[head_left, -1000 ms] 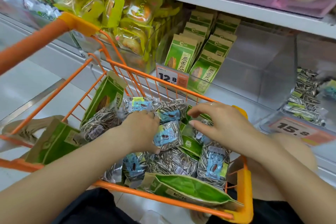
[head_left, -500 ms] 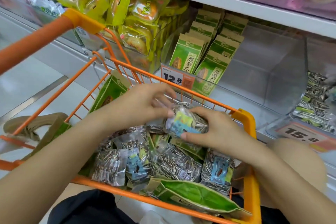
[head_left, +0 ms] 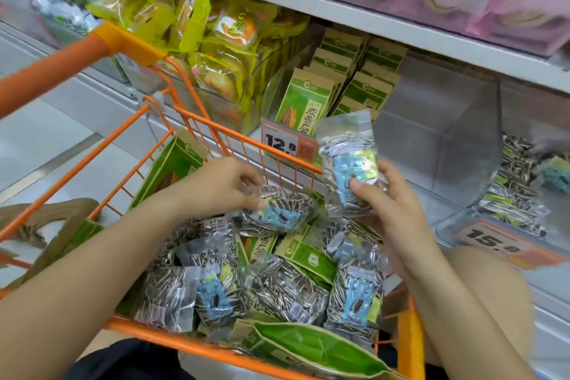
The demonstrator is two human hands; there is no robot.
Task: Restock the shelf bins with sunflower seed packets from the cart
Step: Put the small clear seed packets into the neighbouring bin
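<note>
right hand (head_left: 390, 203): fingers grasp upright clear blue-labelled seed packet (head_left: 347, 160) above orange wire cart (head_left: 234, 136) | left hand (head_left: 222, 185): fingertips pinch second clear packet (head_left: 277, 214) lying on the pile

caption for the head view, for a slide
Right hand lifts a clear seed packet from the orange cart while the left hand grips another.

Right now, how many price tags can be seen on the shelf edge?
2: one orange-and-white tag reading 12.8 below the green packets, one reading 15.8 at the right bin. Others may be hidden.
</note>
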